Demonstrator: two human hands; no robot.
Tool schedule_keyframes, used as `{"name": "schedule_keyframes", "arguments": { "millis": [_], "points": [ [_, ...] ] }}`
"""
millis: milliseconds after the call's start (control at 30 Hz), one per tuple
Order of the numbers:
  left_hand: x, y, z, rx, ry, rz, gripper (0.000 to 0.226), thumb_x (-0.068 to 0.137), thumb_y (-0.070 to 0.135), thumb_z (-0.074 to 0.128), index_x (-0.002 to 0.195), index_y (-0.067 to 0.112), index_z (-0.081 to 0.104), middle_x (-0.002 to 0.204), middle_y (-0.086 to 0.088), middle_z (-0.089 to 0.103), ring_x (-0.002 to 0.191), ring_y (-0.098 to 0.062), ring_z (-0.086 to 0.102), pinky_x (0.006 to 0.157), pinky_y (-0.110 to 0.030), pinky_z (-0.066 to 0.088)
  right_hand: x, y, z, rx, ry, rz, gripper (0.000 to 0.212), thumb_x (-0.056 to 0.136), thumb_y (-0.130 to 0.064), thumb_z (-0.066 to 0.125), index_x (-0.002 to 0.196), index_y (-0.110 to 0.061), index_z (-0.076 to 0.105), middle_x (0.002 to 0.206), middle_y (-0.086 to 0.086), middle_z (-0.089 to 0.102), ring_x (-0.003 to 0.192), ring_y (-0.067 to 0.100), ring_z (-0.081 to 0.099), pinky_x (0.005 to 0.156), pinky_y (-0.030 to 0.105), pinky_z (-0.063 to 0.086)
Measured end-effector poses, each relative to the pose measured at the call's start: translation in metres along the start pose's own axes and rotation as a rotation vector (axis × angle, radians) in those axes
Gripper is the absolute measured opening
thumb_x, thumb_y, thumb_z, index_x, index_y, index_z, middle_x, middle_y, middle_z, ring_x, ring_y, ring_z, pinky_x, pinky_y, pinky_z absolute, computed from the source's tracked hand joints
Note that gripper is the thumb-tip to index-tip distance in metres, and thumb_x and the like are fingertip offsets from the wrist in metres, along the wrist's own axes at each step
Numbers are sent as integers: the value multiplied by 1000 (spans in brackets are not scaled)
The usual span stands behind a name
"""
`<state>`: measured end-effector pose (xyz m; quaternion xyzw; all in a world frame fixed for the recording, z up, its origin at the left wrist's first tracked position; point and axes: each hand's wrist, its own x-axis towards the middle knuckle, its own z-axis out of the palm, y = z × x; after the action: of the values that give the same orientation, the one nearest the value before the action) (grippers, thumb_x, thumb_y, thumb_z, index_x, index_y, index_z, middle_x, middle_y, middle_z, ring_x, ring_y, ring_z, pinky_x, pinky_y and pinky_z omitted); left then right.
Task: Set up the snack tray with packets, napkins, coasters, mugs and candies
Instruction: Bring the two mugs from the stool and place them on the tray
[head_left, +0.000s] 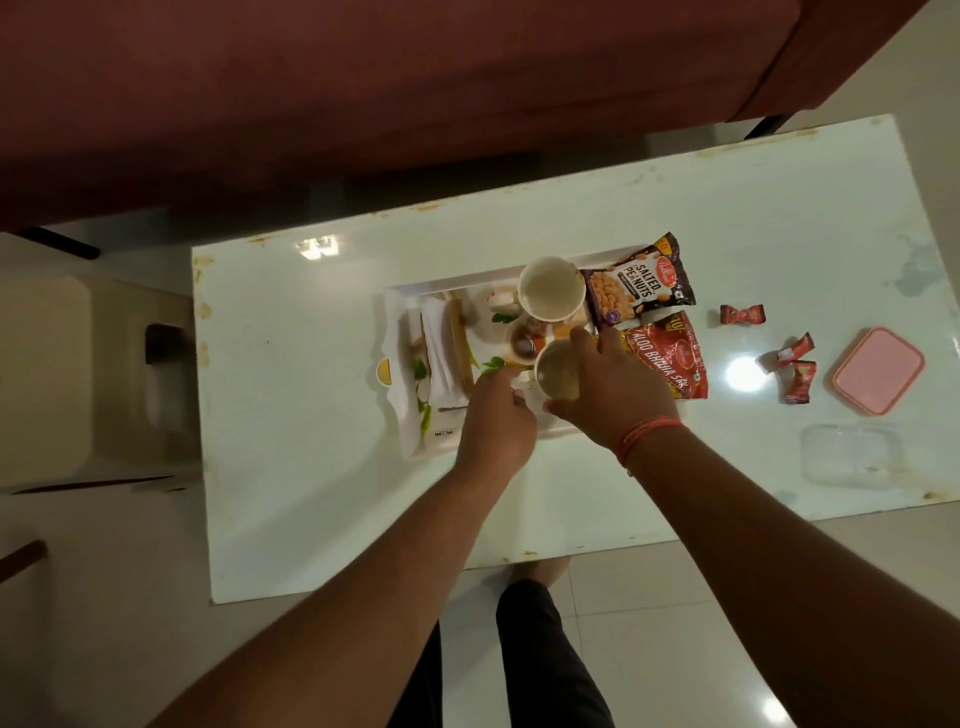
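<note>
Both hands (608, 384) hold the near mug (558, 370) inside the tray (452, 283).

the table (311, 415) is glossy white with rusty brown flecks along its edges. the tray (410, 441) is white, printed with green leaves (and a yellow tab at one end). one packet (641, 283) is black with white lettering and a red logo, the other (670, 358) red and gold. candies (742, 314) are red. the lid (879, 370) is pink. a mug (551, 288) is cream inside.
</note>
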<state>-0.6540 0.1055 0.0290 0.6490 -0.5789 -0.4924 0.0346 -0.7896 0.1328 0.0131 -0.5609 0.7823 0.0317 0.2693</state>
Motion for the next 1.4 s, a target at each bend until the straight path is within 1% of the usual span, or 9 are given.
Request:
{"name": "schedule_keyframes", "arguments": {
  "millis": [167,333,467,567,1000,1067,1200,1300,1400],
  "points": [
    [4,0,-5,-41,4,-24,44,100,8,40,142,23,43,140,-3,52,113,-17,53,93,-30,46,8,3,-7,52,-21,3,87,74,-58,73,139,-16,34,134,17,44,111,41,58,86,52,55],
    [43,19,-24,-65,119,43,61,93,0,42,145,29,36,143,-6,46,128,-28,48,104,-46,47,48,1,-33,154,93,-37,84,81,-44,72,146,-16,29,144,15,35,120,42,52,95,54,51],
    [68,40,-34,0,64,15,67,94,-4,45,153,23,28,154,-7,39,135,-28,45,108,-44,45,84,-7,-45,91,-56,-87,90,83,-34,72,153,-19,17,156,15,20,129,44,46,104,50,45],
    [72,45,-35,98,-35,20,62,95,-4,40,152,19,33,155,-9,38,136,-28,43,110,-41,41,96,-11,-47,84,-133,-87,88,83,-27,73,152,-19,20,148,15,33,128,39,48,102,48,46],
    [75,39,-32,97,-66,44,60,98,-2,38,154,17,29,158,-11,32,142,-27,36,114,-38,35,95,-12,-44,137,-157,-70,93,84,-28,73,155,-19,15,149,15,33,130,39,46,105,49,44],
    [74,36,-37,76,15,113,57,98,1,41,152,19,32,155,-6,40,140,-25,40,111,-36,38,88,-7,-50,270,-71,-70,87,88,-32,69,155,-18,15,152,14,30,133,36,43,108,46,39],
    [72,10,-72,-121,381,273,41,98,5,47,137,19,51,140,0,52,126,-14,51,98,-18,44,71,32,-53,381,344,78,59,95,-39,57,144,-11,40,142,16,44,128,33,48,106,43,41],
    [84,-31,-100,-176,605,63,33,97,4,46,128,12,56,133,-7,53,118,-19,56,93,-19,44,65,80,-51,402,406,319,58,97,-50,47,132,-4,52,132,23,50,119,40,53,102,46,43],
    [93,-72,-108,-291,420,-341,38,101,24,42,137,14,49,142,-11,49,123,-28,53,100,-30,41,67,116,-42,456,157,490,83,93,-68,28,115,6,59,116,35,59,107,48,59,95,48,47]
  ]
}}
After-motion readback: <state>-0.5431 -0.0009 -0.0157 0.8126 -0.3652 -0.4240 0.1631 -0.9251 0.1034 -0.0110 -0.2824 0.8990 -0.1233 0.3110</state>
